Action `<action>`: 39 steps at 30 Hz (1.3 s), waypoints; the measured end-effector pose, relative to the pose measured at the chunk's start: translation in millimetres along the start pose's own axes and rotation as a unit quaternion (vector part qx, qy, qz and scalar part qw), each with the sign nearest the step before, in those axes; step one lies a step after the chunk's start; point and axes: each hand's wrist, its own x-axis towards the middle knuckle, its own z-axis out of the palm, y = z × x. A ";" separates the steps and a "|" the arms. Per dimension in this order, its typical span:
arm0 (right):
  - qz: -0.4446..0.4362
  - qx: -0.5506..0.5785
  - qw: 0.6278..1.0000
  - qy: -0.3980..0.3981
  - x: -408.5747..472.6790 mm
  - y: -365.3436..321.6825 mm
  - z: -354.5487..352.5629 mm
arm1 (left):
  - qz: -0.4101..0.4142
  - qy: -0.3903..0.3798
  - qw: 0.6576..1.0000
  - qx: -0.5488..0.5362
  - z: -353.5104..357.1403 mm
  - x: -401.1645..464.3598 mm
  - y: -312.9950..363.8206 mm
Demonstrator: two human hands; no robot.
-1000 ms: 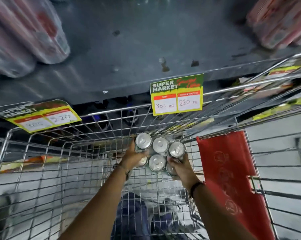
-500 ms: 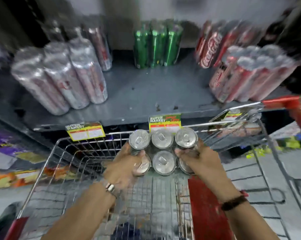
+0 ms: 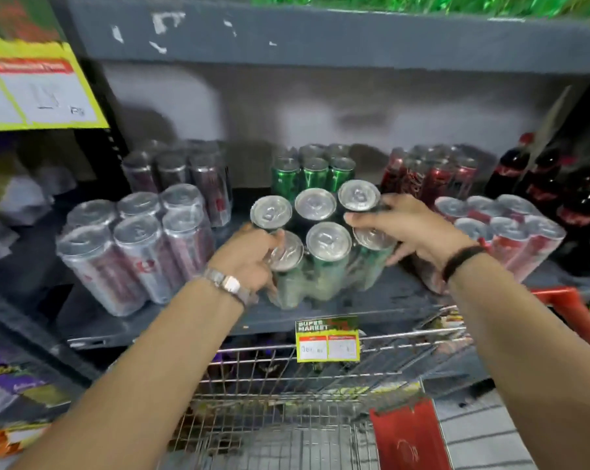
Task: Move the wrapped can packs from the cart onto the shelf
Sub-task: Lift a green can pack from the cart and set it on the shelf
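Both hands clamp a shrink-wrapped six-pack of green cans (image 3: 315, 247): the left hand (image 3: 249, 256) wraps its near-left corner, the right hand (image 3: 405, 225) its right side. Half a second ago the pack hung over the wire cart (image 3: 320, 378); now it sits on the grey shelf (image 3: 185, 320), between silver and red packs. Its cans stand nearly upright, silver tops tipped toward the camera, three-can rows running left to right.

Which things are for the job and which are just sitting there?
For the job: green plastic-wrapped six-can pack, left hand, right hand, grey metal shelf, wire cart.

Just sitting: silver wrapped can pack, dark cola bottles, yellow price tag.
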 end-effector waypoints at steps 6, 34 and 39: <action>0.047 0.019 0.997 -0.053 70.3 8.0 8.0 | 0.004 0.021 0.997 0.070 -1.6 54.5 9.9; -0.056 0.041 0.993 0.092 34.8 156.5 72.6 | 0.264 0.123 0.888 0.357 -15.6 77.5 -133.2; -0.039 -0.014 0.990 0.132 36.3 151.6 79.6 | 0.268 0.155 0.874 0.374 -15.0 78.1 -134.4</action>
